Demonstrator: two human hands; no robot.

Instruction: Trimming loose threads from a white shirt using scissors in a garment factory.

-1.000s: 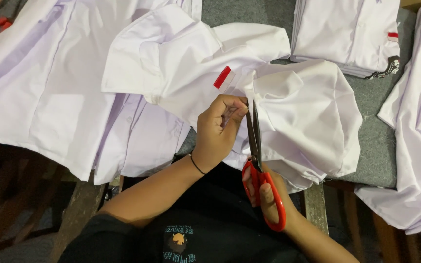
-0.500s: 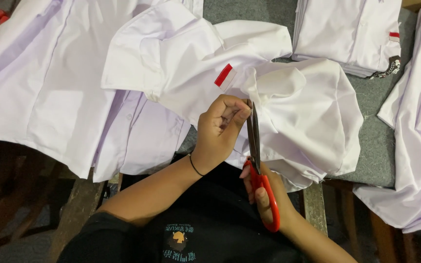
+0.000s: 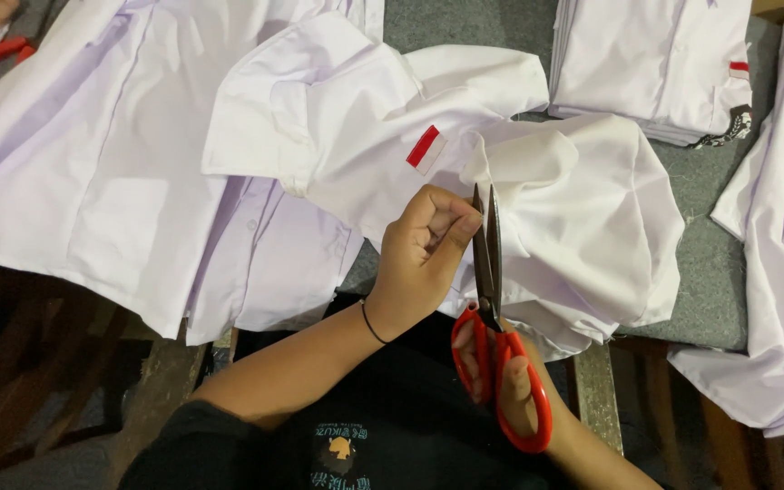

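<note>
A person seated at a grey-covered table works on a white shirt with a pair of red-handled scissors. The right hand sits low in the view, its fingers threaded through the red loops and closed around them, the blades pointing up and away from the body with their tips at the shirt's cloth. The left hand, a thin black band at its wrist, lies just beside the blades on their left, fingers curled shut and pinching a fold of the white fabric right against the steel. The shirt spreads above and to both sides of the 2 hands, a small red-and-white patch showing just above the left hand's knuckles and a bunched sleeve to the right of the blades. More white garments cover the table to the left, a folded stack lies at the top right, and another white piece hangs off the right edge.
</note>
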